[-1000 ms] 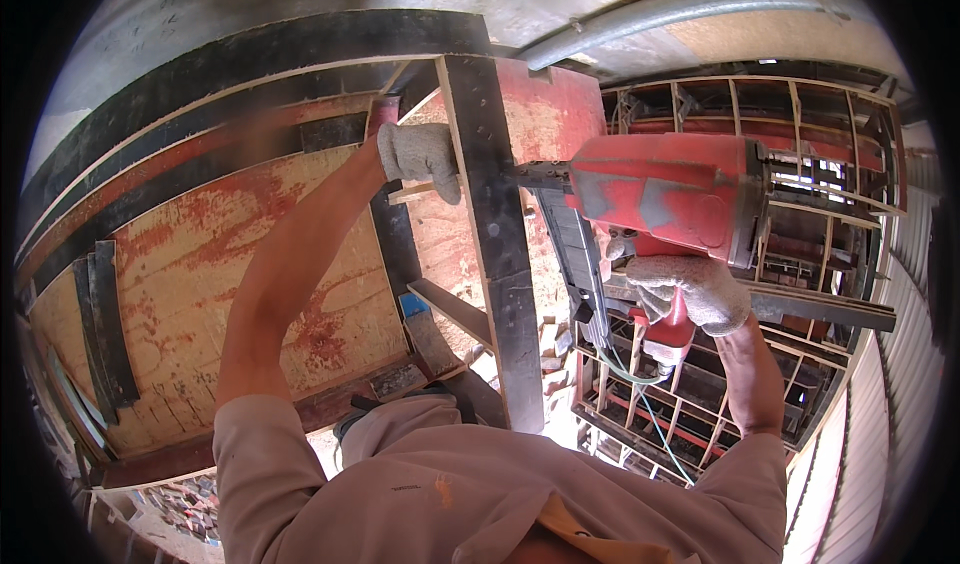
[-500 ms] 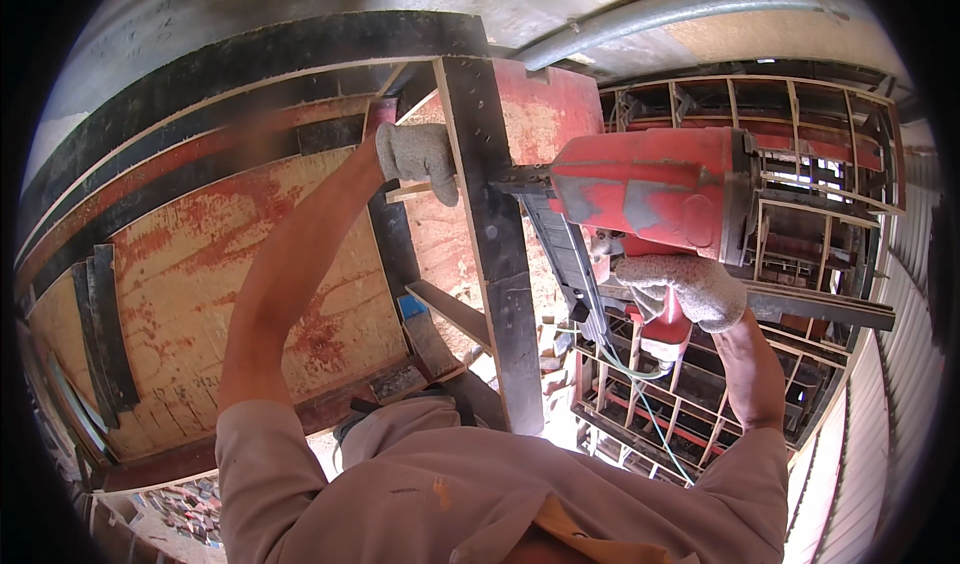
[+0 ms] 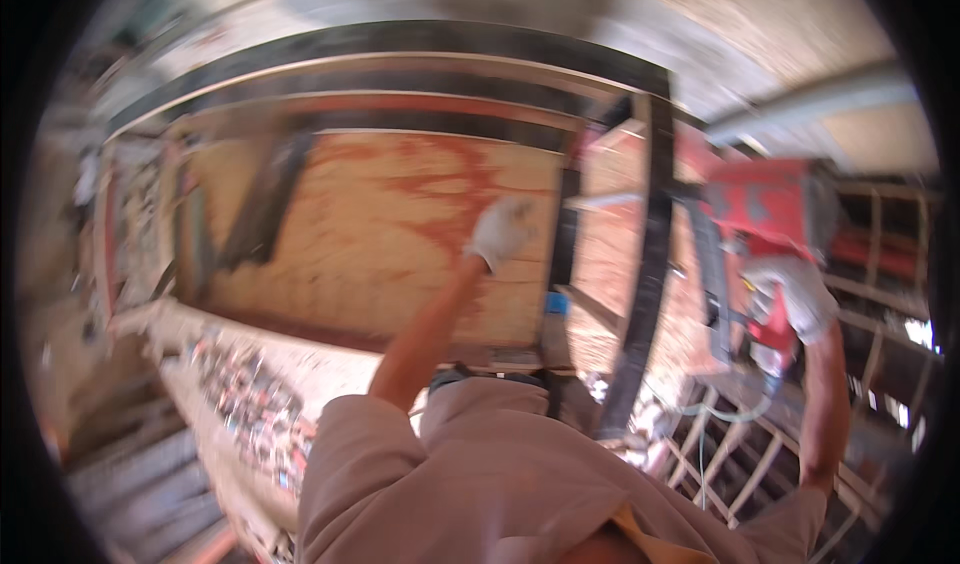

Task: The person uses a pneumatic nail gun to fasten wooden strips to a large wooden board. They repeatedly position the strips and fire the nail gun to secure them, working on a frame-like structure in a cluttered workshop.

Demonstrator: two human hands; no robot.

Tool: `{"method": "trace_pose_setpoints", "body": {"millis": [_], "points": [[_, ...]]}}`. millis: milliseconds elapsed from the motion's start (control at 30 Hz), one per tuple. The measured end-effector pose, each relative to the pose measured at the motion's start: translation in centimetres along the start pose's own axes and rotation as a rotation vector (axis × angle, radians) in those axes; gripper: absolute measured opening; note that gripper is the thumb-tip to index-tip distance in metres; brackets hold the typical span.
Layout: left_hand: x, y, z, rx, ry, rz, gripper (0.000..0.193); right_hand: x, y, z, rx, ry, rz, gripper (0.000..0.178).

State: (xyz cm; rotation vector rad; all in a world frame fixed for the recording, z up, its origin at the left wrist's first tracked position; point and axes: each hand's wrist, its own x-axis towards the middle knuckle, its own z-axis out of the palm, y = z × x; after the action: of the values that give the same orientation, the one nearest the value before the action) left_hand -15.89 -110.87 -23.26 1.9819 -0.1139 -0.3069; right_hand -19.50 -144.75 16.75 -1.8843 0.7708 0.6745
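"Which tool, and in which hand?"

"A red nail gun point(image 3: 757, 204), in the right hand point(image 3: 792, 294), at the right of the view. Gloved grip, wrapped around the handle point(image 3: 772, 329) below the housing."

"Pointing which way?"

"Leftward: housing roughly crosswise, nose point(image 3: 687, 191) aimed at a black beam point(image 3: 643, 304). Very near its edge; too blurred to tell touching from just short of it. Magazine point(image 3: 714, 289) hanging down from the nose, roughly alongside the beam. Pale hose point(image 3: 735, 416) trailing from the base of the handle."

"And the beam's long axis?"

"From the top of the view down toward the lower edge, leaning slightly to the lower left. Roughly square to the gun's housing."

"And the left hand point(image 3: 503, 232)?"

"On the opposite side of the beam, to its left and clear of it. Over a tan, red-stained panel point(image 3: 350, 254) inside a black-edged wooden frame point(image 3: 400, 42). Gloved, motion-blurred, forearm point(image 3: 430, 329) stretched forward, nothing visible in the grasp. Impossible to tell curled from spread, or touching the panel from just above it."

"Nearer to the gun, then?"

"The right, by direct hold. Between the left hand and the gun: the beam, plus a thinner black upright point(image 3: 567, 229) and a short crosspiece point(image 3: 593, 309)."

"Beyond the gun?"

"A lattice of pale slats point(image 3: 877, 234), and a grey pipe point(image 3: 820, 101) above."
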Motion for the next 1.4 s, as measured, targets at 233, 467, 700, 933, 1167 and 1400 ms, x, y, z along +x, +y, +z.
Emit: {"method": "trace_pose_setpoints", "body": {"millis": [233, 467, 700, 933, 1167, 1400], "points": [[-17.8, -11.8, -17.1, 0.511, 0.259, -0.404, 0.044, -1.0, -1.0, 2.4, -0.013, 0.036, -0.092, 0.015], [-9.1, -21.0, -33.1, 0.973, 0.496, -0.466, 0.069, -2.7, -5.2, 6.5, -0.064, 0.089, -0.070, 0.024], [2.8, -21.1, -40.3, 1.047, 0.462, -0.531, 0.079, -3.2, -6.7, 7.3, -0.051, 0.139, 0.104, 0.020], [5.5, -13.8, -42.4, 0.778, 0.050, -0.266, 0.074, -2.8, -9.6, 10.4, -0.058, 0.294, 0.315, 0.020], [6.3, -2.2, -38.9, -0.137, -0.032, 0.137, 0.072, -3.5, -10.5, 10.9, -0.015, 0.238, 0.241, 0.016], [9.0, 5.1, -28.2, -0.657, -0.096, 0.362, 0.065, -5.3, -7.2, 9.8, 0.050, 0.233, 0.068, 0.012]]}}
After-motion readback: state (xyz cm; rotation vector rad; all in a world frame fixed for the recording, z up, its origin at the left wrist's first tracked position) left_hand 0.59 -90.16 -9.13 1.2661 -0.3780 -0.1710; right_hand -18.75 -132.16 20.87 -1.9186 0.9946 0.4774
